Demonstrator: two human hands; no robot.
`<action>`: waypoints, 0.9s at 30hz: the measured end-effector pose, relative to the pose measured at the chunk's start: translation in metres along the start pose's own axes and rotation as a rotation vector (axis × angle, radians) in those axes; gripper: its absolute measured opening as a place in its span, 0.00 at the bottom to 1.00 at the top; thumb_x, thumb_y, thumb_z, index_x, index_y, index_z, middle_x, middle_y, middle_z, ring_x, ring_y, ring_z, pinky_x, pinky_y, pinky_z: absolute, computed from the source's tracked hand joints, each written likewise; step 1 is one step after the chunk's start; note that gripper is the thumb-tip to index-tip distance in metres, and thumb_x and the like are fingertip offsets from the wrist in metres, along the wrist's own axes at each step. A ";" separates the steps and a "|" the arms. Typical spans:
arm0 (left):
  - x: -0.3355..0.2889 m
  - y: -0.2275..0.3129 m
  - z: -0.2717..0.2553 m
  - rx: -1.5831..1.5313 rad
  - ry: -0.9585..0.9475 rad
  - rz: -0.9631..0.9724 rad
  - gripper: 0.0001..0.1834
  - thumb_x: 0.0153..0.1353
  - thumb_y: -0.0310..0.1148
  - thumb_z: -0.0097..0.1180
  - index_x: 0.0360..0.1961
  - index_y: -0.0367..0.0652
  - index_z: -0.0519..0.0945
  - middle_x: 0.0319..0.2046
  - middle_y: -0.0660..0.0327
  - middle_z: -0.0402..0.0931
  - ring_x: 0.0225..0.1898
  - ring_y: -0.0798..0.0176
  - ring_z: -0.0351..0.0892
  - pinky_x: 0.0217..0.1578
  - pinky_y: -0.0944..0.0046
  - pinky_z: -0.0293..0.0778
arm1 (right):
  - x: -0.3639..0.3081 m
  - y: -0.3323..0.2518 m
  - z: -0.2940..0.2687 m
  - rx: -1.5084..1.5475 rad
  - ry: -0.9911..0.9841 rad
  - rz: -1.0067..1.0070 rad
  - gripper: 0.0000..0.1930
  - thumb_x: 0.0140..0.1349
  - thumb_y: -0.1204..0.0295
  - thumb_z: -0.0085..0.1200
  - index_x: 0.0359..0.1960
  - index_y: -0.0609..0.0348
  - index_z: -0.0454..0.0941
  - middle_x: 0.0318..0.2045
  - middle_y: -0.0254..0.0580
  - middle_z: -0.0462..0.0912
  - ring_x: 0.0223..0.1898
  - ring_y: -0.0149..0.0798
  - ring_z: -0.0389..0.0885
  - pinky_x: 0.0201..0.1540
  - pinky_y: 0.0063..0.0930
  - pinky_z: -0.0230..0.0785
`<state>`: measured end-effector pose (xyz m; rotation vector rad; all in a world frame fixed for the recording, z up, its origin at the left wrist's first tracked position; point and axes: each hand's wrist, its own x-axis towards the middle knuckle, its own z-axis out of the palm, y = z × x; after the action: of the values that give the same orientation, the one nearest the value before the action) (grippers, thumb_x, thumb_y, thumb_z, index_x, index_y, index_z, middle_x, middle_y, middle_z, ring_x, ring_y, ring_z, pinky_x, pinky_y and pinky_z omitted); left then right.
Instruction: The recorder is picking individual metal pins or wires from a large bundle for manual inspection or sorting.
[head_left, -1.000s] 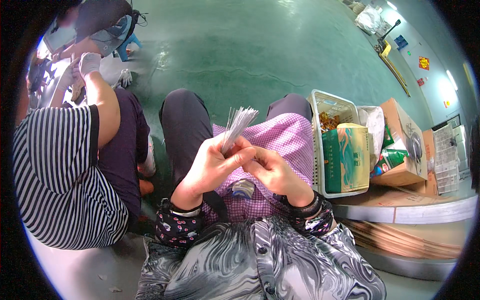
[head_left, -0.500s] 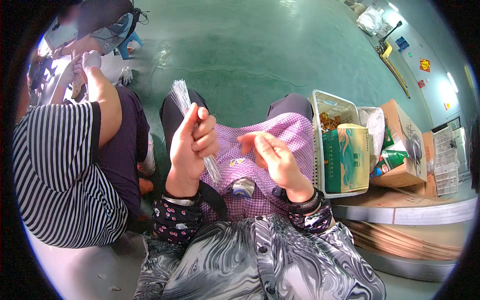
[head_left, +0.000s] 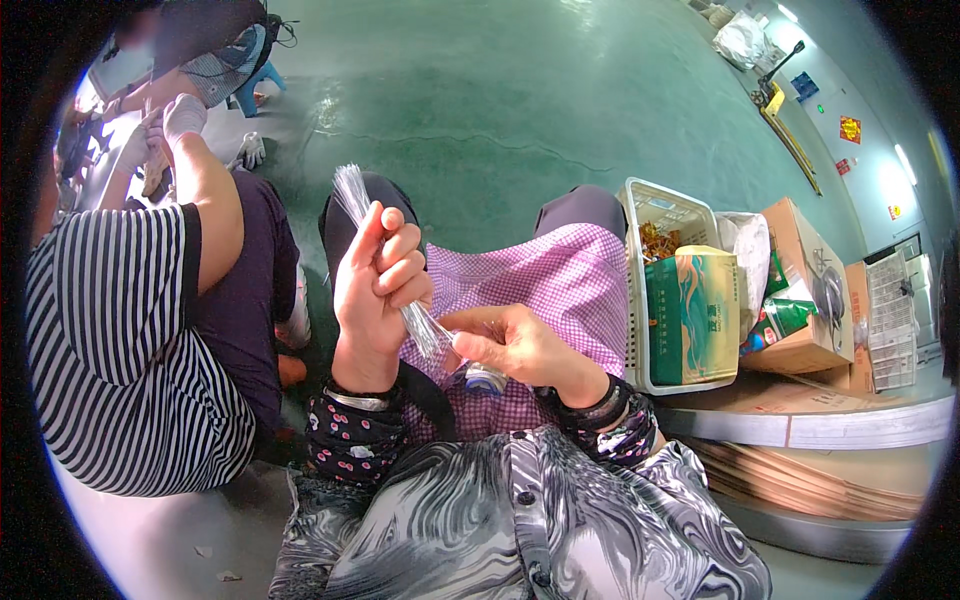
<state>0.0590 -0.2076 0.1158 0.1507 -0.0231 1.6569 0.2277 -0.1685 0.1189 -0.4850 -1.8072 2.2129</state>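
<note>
Bundle of clear strips (head_left: 385, 255) was raised upright, clamped in left hand (head_left: 375, 290). Its lower end below the grip was pinched by right hand (head_left: 510, 345); sorting seemingly continued.

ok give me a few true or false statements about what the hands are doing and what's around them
1. The left hand grips a bundle of thin clear strands that stick up above the fingers. True.
2. The right hand rests inside the white basket. False: it is over the pink checked cloth on the lap, fingertips at the lower end of the strands.
3. The basket stands to the person's right and holds a green carton. True.
4. The floor is red. False: it is green.
5. Another person in a striped top sits to the left. True.
</note>
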 end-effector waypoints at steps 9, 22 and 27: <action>-0.002 0.007 0.000 0.043 0.010 0.068 0.14 0.63 0.40 0.33 0.28 0.43 0.67 0.13 0.72 0.51 0.08 0.79 0.48 0.07 0.77 0.47 | 0.000 0.001 -0.003 -0.093 -0.023 0.073 0.10 0.56 0.70 0.47 0.33 0.65 0.75 0.20 0.32 0.74 0.23 0.22 0.69 0.26 0.15 0.61; -0.008 0.047 0.008 0.080 -0.139 0.358 0.14 0.62 0.37 0.33 0.30 0.39 0.69 0.13 0.70 0.52 0.09 0.77 0.51 0.09 0.76 0.50 | -0.018 -0.011 -0.032 -0.230 0.238 -0.067 0.10 0.57 0.71 0.46 0.32 0.65 0.76 0.16 0.30 0.72 0.20 0.21 0.67 0.24 0.14 0.59; -0.007 0.041 0.002 0.209 -0.014 0.418 0.13 0.62 0.37 0.36 0.30 0.41 0.70 0.11 0.72 0.50 0.08 0.79 0.47 0.08 0.77 0.47 | -0.020 -0.014 -0.041 -0.063 0.457 -0.217 0.11 0.59 0.69 0.44 0.35 0.65 0.75 0.16 0.27 0.70 0.18 0.18 0.63 0.22 0.11 0.54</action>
<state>0.0189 -0.2181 0.1197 0.3337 0.1153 2.0746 0.2621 -0.1371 0.1269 -0.7038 -1.6001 1.7330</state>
